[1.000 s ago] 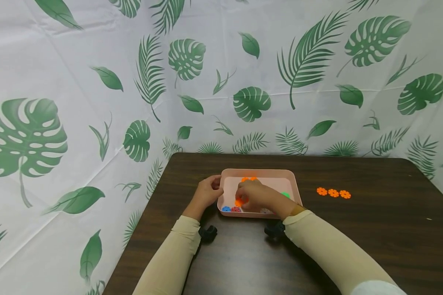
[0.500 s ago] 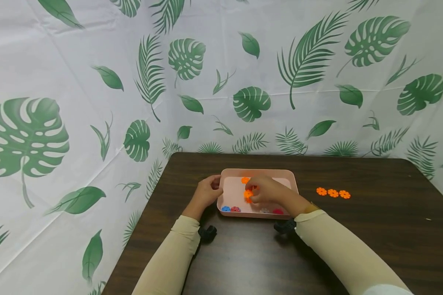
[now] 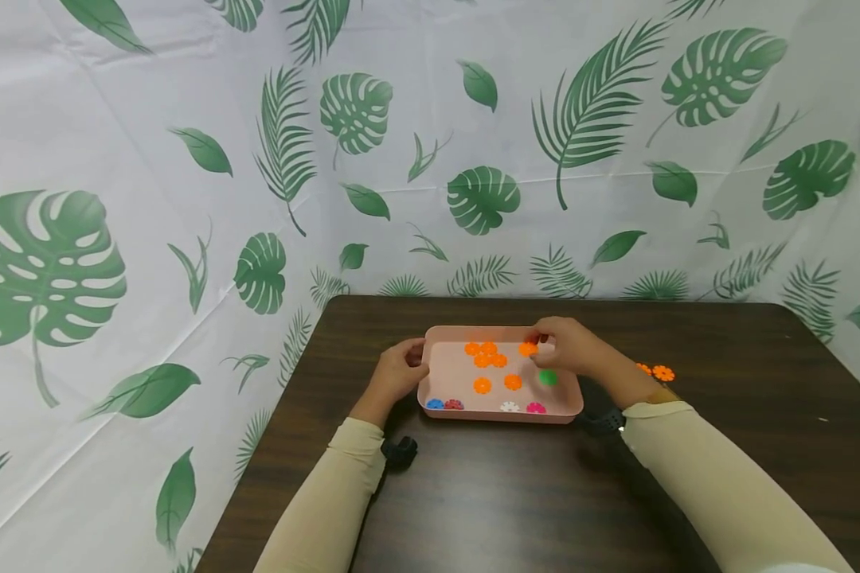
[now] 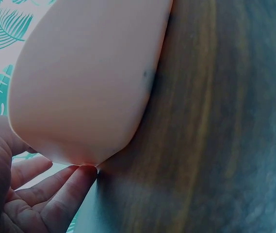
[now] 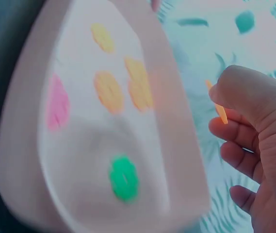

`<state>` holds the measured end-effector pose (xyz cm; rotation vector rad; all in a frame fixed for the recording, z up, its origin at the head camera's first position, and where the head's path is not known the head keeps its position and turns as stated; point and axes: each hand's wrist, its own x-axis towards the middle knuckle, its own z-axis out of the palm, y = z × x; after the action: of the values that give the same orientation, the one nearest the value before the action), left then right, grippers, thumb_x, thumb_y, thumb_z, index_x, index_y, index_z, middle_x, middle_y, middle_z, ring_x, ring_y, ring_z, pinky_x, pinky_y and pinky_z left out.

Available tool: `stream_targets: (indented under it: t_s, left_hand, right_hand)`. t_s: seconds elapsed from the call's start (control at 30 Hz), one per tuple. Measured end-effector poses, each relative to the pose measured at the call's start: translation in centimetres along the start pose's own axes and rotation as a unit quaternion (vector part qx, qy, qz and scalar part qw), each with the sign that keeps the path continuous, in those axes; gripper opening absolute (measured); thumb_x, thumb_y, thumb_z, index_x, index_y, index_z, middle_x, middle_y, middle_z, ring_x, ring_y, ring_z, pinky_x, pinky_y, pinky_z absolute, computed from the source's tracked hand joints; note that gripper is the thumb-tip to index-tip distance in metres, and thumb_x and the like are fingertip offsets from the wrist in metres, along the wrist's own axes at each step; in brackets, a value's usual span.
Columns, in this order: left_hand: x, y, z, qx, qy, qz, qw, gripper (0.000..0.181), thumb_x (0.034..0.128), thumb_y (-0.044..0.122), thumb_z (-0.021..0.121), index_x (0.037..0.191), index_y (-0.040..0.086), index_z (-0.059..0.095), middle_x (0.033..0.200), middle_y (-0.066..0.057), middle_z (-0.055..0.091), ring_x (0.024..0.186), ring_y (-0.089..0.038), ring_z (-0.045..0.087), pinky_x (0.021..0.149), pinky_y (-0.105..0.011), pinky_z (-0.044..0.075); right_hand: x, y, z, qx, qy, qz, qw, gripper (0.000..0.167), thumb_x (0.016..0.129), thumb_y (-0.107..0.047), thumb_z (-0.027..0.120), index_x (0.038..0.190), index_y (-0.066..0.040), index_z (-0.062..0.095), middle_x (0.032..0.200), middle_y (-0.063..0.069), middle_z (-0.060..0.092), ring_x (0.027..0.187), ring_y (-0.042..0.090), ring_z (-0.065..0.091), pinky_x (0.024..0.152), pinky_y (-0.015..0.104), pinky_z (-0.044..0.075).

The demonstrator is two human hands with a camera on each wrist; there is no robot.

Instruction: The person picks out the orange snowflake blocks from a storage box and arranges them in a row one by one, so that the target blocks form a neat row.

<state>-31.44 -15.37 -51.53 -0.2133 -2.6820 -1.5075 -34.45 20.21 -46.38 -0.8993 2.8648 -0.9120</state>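
A pink tray (image 3: 453, 334) holds several orange flower-shaped discs (image 3: 482, 386), a green one (image 3: 548, 377), and blue, red, white and pink ones along its near edge. At the tray's left end, my left hand (image 3: 396, 372) touches the rim; in the left wrist view its fingertips (image 4: 88, 171) rest against the tray's outer wall (image 4: 79, 87). My right hand (image 3: 572, 348) is above the tray's back right corner, pinching an orange disc (image 3: 527, 348). In the right wrist view this disc (image 5: 217, 103) stands edge-on between thumb and fingers.
More orange discs (image 3: 663, 373) lie on the dark wooden table (image 3: 745, 414) to the right, partly hidden by the right forearm. A white cloth with green leaf prints (image 3: 416, 95) hangs behind and to the left of the table.
My right hand has lifted an orange disc and moved right and back across the tray, uncovering the discs in its middle. My left hand has stayed at the tray's left end.
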Motion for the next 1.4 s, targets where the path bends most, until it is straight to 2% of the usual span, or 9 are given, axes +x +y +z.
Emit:
stream_targets:
  t_s: [0.13, 0.3, 0.4, 0.77, 1.1, 1.4]
  left_hand:
    - [0.0, -0.1, -0.1, 0.0, 0.001, -0.006, 1.0, 0.054, 0.0886, 0.01, 0.071, 0.142, 0.005, 0.062, 0.12, -0.013, 0.072, 0.103, -0.027, 0.069, 0.088, -0.044, 0.06]
    - [0.0, -0.2, -0.2, 0.001, 0.005, -0.006, 1.0, 0.054, 0.0884, 0.009, 0.071, 0.142, 0.005, 0.062, 0.12, -0.014, 0.072, 0.104, -0.028, 0.069, 0.089, -0.045, 0.06]
    - [0.1, -0.2, -0.2, 0.002, 0.002, -0.006, 1.0, 0.054, 0.0884, 0.01, 0.071, 0.142, 0.005, 0.062, 0.121, -0.014, 0.072, 0.104, -0.028, 0.069, 0.089, -0.045, 0.06]
    - [0.1, 0.1, -0.3, 0.006, 0.003, -0.015, 0.9999, 0.056, 0.0877, 0.012, 0.07, 0.142, 0.007, 0.062, 0.121, -0.011, 0.072, 0.106, -0.028, 0.068, 0.09, -0.045, 0.059]
    - [0.1, 0.1, -0.2, 0.005, -0.001, -0.015, 0.9999, 0.055, 0.0884, 0.013, 0.069, 0.143, 0.008, 0.062, 0.123, -0.011, 0.071, 0.106, -0.027, 0.068, 0.089, -0.045, 0.059]
    - [0.0, 0.0, 0.1, 0.006, -0.001, -0.017, 0.9998, 0.055, 0.0881, 0.014, 0.07, 0.142, 0.008, 0.062, 0.123, -0.01, 0.071, 0.106, -0.027, 0.068, 0.09, -0.045, 0.059]
  right_hand:
    - [-1.2, 1.5, -1.9, -0.014, 0.017, 0.025, 0.9994, 0.033, 0.084, -0.013, 0.08, 0.116, -0.004, 0.074, 0.105, 0.007, 0.07, 0.095, 0.03, 0.06, 0.081, 0.044, 0.054]
    - [-3.1, 2.9, -4.0, -0.039, 0.026, 0.07, 0.9964, 0.037, 0.087, -0.018, 0.081, 0.12, -0.004, 0.073, 0.114, 0.012, 0.071, 0.102, 0.033, 0.062, 0.091, 0.054, 0.054]
    - [-4.6, 3.9, -5.2, -0.043, 0.027, 0.095, 0.9941, 0.038, 0.089, -0.019, 0.079, 0.122, -0.003, 0.072, 0.116, 0.014, 0.07, 0.104, 0.035, 0.062, 0.092, 0.057, 0.053]
    - [-10.4, 8.7, -8.8, -0.077, 0.056, 0.138, 0.9858, 0.044, 0.093, -0.029, 0.076, 0.124, 0.001, 0.07, 0.118, 0.022, 0.068, 0.103, 0.038, 0.062, 0.085, 0.059, 0.053]
    - [-14.4, 12.9, -9.4, -0.091, 0.066, 0.187, 0.9759, 0.05, 0.093, -0.033, 0.076, 0.123, 0.006, 0.068, 0.118, 0.03, 0.066, 0.103, 0.044, 0.061, 0.084, 0.063, 0.05]
    - [-16.5, 15.3, -9.0, -0.095, 0.023, 0.23, 0.9683, 0.055, 0.092, -0.036, 0.076, 0.125, 0.007, 0.066, 0.122, 0.036, 0.062, 0.105, 0.05, 0.06, 0.086, 0.066, 0.048]
